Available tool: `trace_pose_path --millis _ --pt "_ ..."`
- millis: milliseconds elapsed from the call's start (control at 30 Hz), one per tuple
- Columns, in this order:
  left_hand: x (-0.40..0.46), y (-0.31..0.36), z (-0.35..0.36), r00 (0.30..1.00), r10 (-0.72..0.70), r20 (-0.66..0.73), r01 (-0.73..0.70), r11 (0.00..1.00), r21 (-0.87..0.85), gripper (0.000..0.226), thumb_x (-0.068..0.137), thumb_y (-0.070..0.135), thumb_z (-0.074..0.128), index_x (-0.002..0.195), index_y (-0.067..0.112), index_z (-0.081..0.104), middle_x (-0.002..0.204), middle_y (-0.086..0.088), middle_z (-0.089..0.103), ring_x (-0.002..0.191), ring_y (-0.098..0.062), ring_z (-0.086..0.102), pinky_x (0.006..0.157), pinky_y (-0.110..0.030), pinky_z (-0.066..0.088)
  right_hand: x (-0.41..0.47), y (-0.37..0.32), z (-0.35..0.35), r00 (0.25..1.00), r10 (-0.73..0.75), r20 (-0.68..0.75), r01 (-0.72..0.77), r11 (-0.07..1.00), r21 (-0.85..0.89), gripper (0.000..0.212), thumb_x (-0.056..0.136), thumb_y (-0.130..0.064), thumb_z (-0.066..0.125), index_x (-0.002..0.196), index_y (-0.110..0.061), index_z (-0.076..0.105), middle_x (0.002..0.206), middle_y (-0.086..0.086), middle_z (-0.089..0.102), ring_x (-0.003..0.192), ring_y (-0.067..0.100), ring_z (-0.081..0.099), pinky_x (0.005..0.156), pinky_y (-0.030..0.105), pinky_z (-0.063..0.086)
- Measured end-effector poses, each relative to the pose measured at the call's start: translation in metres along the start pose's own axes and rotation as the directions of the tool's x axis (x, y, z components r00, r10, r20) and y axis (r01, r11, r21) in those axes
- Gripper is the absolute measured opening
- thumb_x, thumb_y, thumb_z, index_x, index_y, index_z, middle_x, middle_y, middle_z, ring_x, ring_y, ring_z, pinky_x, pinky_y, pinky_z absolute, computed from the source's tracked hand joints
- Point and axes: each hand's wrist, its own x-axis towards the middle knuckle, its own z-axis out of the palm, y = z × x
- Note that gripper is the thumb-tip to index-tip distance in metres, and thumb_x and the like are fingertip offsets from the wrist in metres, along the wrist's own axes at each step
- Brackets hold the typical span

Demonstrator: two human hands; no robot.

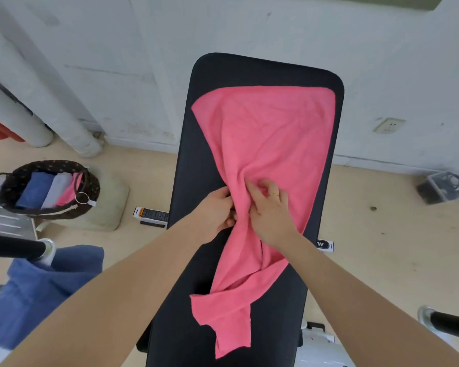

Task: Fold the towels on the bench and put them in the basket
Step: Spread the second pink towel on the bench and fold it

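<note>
Fingers (pixel 252 192) mid-towel (pixel 270 133) — lengthwise along bench (pixel 196 168)

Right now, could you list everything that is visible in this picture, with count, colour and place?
pink terry towel: 1, pink, spread on the bench, bunched at the middle
black padded bench: 1, black, centre
dark woven basket: 1, brown, on the floor at left
folded towels in the basket: 3, blue, grey, pink
blue towel: 1, blue, hanging over a bar at lower left
wall socket: 1, white, right wall
clear plastic box: 1, far right floor
left hand: grips the towel's bunch
right hand: wears a gold ring, pinches the bunch
</note>
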Motion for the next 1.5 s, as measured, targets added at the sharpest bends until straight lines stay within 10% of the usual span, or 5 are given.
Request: trace_pose_path --millis 433,733,1000,1200,1500 --pt "-0.017 -0.011 -0.069 0.726 0.431 -0.535 -0.240 0.889 0.390 0.021 0.099 0.025 0.039 0.092 0.009 0.049 0.070 0.001 0.045 0.064 -0.013 0.041 0.058 -0.027 0.034 -0.009 0.008 0.019 0.989 0.048 0.137 -0.021 0.981 -0.191 0.080 0.089 -0.043 0.047 0.146 -0.039 -0.009 0.155 -0.004 -0.020 0.143 0.024 -0.015 0.115 0.051 -0.006" --pt "-0.046 -0.080 -0.085 0.995 0.023 -0.092 0.007 0.951 0.308 0.021 0.087 0.021 0.064 0.104 0.014 0.054 0.100 -0.002 0.065 0.092 -0.013 0.061 0.080 -0.027 0.047 -0.010 0.009 0.037 0.988 0.098 0.116 -0.050 0.930 -0.365 0.104 0.082 -0.038 0.059 0.141 -0.036 -0.026 0.150 -0.001 -0.035 0.141 0.023 -0.025 0.111 0.056 -0.009" --pt "-0.044 -0.105 -0.077 0.992 0.079 -0.095 -0.041 0.936 0.349 0.011 0.094 0.017 0.050 0.084 0.015 0.049 0.100 -0.010 0.061 0.099 -0.028 0.060 0.088 -0.040 0.050 -0.078 -0.008 0.084 0.822 -0.516 -0.242 0.379 0.813 -0.443 0.026 0.083 -0.022 0.047 0.099 -0.011 0.065 0.100 0.010 0.066 0.088 0.032 0.064 0.091 0.045 0.047" --pt "-0.046 -0.127 -0.070 0.998 0.039 -0.039 -0.033 0.990 0.141 0.015 0.096 0.034 0.045 0.095 0.019 0.048 0.110 -0.012 0.061 0.104 -0.024 0.060 0.097 -0.048 0.047 -0.114 0.000 0.134 0.894 -0.447 0.025 0.410 0.793 -0.450 0.036 0.062 -0.026 0.074 0.097 -0.018 0.069 0.091 0.000 0.069 0.098 0.022 0.067 0.092 0.059 0.040" --pt "-0.052 -0.124 -0.084 0.965 -0.138 0.222 -0.063 0.702 0.710 0.053 0.075 0.019 0.073 0.122 0.015 0.049 0.104 0.001 0.061 0.098 -0.016 0.059 0.081 -0.026 0.050 -0.102 0.028 0.129 0.814 -0.580 0.008 0.508 0.706 -0.494 0.024 0.062 -0.010 0.069 0.085 -0.016 0.068 0.092 0.003 0.070 0.103 0.019 0.066 0.091 0.060 0.041"
